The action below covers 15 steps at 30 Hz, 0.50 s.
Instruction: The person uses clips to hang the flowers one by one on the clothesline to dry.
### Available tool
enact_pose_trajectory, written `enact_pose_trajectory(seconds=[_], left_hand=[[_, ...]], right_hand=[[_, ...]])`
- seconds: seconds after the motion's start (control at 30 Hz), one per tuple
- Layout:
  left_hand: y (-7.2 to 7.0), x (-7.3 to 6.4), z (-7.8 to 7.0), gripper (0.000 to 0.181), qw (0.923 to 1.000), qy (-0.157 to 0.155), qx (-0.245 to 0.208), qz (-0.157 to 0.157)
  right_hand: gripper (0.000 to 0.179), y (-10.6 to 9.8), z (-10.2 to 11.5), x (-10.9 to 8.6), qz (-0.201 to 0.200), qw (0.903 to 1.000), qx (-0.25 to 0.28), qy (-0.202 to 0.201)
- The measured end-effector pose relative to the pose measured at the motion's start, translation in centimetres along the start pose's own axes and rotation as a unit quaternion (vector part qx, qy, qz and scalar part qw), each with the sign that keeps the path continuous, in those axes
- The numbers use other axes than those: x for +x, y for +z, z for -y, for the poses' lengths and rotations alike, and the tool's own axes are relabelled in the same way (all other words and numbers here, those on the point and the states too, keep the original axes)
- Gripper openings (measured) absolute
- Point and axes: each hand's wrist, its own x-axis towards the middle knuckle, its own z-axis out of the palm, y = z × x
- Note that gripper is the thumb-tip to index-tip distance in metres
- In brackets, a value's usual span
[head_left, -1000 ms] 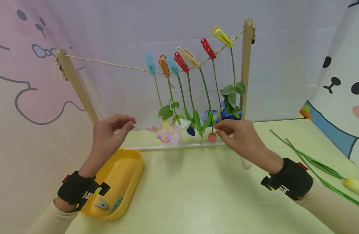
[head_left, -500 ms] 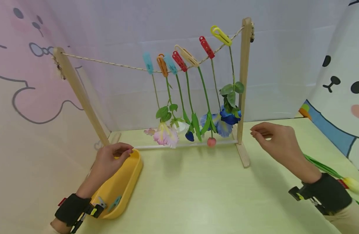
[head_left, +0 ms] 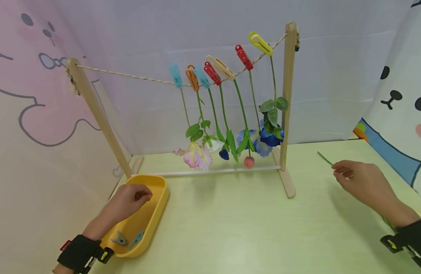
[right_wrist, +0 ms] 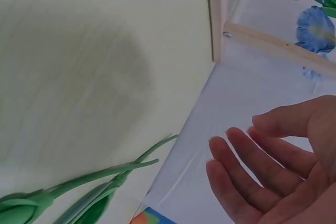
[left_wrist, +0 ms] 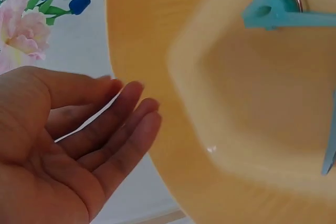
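My left hand (head_left: 129,201) hovers over the yellow tray (head_left: 164,201), holding nothing; in the left wrist view its fingers (left_wrist: 118,145) are loosely bent and apart from the thumb. Two clothespins lie in that tray, one teal (head_left: 136,239) and one greyish blue (head_left: 119,238). On the right, my right hand (head_left: 366,182) is above the table by a green flower stem (head_left: 325,158), hiding most of the loose flowers there. The right wrist view shows it relaxed, nothing between thumb and fingers, with green stems (right_wrist: 105,171) lying on the table apart from it.
A wooden frame with a rope (head_left: 128,75) stands at the back. Coloured clothespins, such as a yellow one (head_left: 261,43) and an orange one (head_left: 192,78), hold flowers head down, among them a pink ruffled flower (head_left: 197,156) and a pink tulip (head_left: 249,162).
My right hand has left the hanging pink tulip and moved right to the loose flowers on the table. My left hand has lowered towards the yellow tray.
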Motion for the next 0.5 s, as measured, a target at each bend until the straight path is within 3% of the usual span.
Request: enact_pose_trajectory(seconds=[0.27, 0.5], left_hand=[[0.2, 1.4, 1.6, 0.005, 0.9962, 0.018, 0.028, 0.08], [0.9, 1.9, 3.1, 0.007, 0.989, 0.024, 0.024, 0.144]], right_hand=[[0.026, 0.8, -4.5, -0.4, 0.022, 0.9969, -0.043, 0.063], [0.03, 2.4, -5.6, -0.6, 0.063, 0.993, -0.034, 0.094]])
